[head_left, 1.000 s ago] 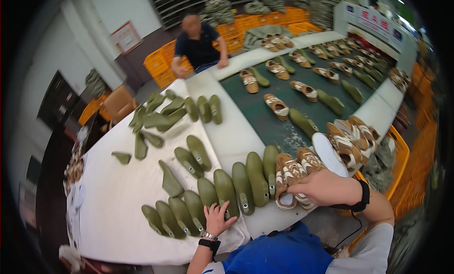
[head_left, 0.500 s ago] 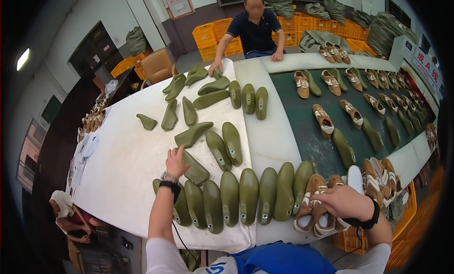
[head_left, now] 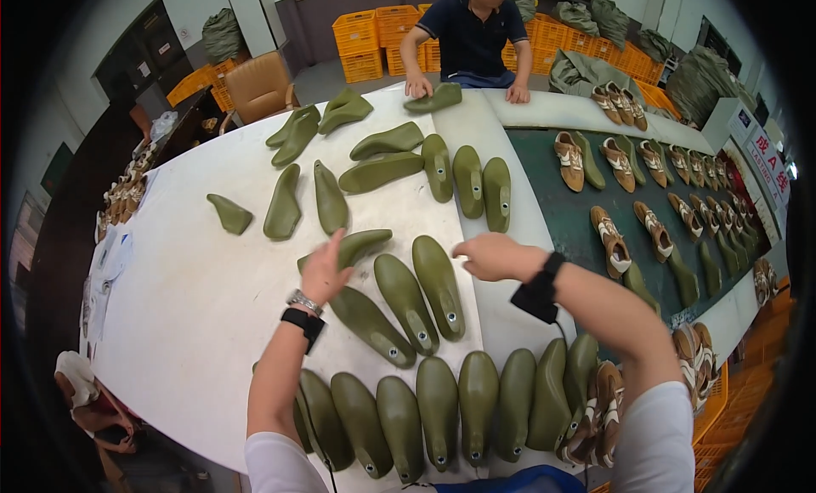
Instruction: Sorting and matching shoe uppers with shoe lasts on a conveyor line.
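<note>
My left hand (head_left: pixel 325 272) lies over a green shoe last (head_left: pixel 367 244), thumb and forefinger spread to either side; whether it touches it I cannot tell. Another last (head_left: pixel 371 325) lies just below that hand, slanting beside a pair of lasts (head_left: pixel 438 287). Over the pale tabletop right of the pair, my right hand (head_left: pixel 497 257) hangs with fingers loosely bent and a forefinger out, nothing visible in it. Along the near edge runs a row of several green lasts (head_left: pixel 436 408), with brown-and-white sneakers (head_left: pixel 605 412) at its right end, partly behind my right forearm.
Across the table a person's hand (head_left: pixel 417 84) rests on a last (head_left: pixel 435 99). More lasts (head_left: pixel 382 172) lie scattered on the white tabletop (head_left: pixel 187 272). On the right, a dark green surface (head_left: pixel 569 212) bears rows of sneakers (head_left: pixel 609 238) and lasts. Orange crates (head_left: pixel 357 47) stand behind.
My right hand has left the sneakers and moved to the table's middle. The last by my left hand now slants beside the pair. The person opposite has moved a last rightward.
</note>
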Action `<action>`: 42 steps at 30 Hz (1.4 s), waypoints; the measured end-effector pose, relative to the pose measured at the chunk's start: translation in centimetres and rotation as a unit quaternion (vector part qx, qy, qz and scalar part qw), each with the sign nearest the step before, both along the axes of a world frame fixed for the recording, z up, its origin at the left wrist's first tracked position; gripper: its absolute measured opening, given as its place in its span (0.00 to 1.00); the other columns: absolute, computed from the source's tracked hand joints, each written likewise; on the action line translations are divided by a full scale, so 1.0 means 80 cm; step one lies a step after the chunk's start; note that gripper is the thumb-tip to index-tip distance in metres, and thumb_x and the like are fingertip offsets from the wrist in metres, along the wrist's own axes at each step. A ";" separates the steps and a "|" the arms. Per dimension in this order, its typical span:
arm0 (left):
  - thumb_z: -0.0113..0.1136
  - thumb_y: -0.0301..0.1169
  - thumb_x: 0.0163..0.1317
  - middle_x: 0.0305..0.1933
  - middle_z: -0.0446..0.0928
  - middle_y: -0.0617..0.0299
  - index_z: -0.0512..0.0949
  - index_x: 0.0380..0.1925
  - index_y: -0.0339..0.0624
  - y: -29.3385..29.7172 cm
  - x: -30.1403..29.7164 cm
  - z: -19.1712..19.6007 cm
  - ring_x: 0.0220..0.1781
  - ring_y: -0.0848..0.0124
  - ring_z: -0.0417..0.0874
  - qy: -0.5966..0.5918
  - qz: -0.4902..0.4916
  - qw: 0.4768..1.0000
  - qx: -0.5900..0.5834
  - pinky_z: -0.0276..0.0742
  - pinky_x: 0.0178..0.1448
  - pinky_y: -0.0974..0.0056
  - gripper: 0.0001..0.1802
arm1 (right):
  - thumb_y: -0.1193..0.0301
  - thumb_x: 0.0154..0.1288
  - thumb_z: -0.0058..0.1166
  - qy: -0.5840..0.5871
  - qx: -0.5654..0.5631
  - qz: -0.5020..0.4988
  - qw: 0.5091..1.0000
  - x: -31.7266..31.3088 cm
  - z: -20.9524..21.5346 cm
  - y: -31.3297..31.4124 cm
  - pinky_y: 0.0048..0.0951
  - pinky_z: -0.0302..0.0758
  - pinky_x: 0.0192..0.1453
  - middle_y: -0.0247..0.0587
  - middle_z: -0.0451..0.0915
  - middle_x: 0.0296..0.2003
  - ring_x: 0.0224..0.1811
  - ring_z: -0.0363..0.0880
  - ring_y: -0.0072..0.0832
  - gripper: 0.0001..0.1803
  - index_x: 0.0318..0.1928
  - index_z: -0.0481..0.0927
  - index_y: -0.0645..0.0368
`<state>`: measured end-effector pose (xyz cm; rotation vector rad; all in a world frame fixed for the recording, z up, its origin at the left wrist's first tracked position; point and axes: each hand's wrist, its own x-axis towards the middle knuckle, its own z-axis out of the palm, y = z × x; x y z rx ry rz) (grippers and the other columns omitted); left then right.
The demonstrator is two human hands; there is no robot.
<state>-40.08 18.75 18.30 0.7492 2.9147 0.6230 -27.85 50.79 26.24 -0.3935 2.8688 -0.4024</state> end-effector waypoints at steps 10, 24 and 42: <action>0.78 0.55 0.24 0.66 0.57 0.49 0.41 0.70 0.59 -0.034 -0.061 -0.065 0.69 0.54 0.56 -0.015 0.059 0.972 -0.227 0.56 0.65 0.36 0.73 | 0.73 0.48 0.53 -0.068 0.001 0.128 0.989 0.075 -0.052 -0.040 0.44 0.77 0.36 0.46 0.81 0.28 0.35 0.81 0.45 0.15 0.40 0.80 0.52; 0.58 0.58 0.50 0.48 0.74 0.58 0.72 0.48 0.46 0.029 0.046 0.064 0.52 0.61 0.73 -0.488 0.154 0.761 0.398 0.70 0.53 0.49 0.33 | 0.65 0.64 0.48 -0.034 -0.133 -0.138 0.981 0.457 0.060 0.099 0.40 0.75 0.41 0.48 0.80 0.38 0.40 0.79 0.43 0.18 0.53 0.75 0.55; 0.54 0.42 0.65 0.54 0.74 0.61 0.65 0.61 0.42 0.366 0.507 0.093 0.51 0.73 0.75 -0.479 -0.208 0.800 0.298 0.68 0.56 0.70 0.27 | 0.58 0.57 0.53 -0.008 -0.479 -0.390 0.786 0.418 0.023 0.288 0.46 0.75 0.42 0.61 0.79 0.39 0.38 0.80 0.52 0.29 0.51 0.69 0.69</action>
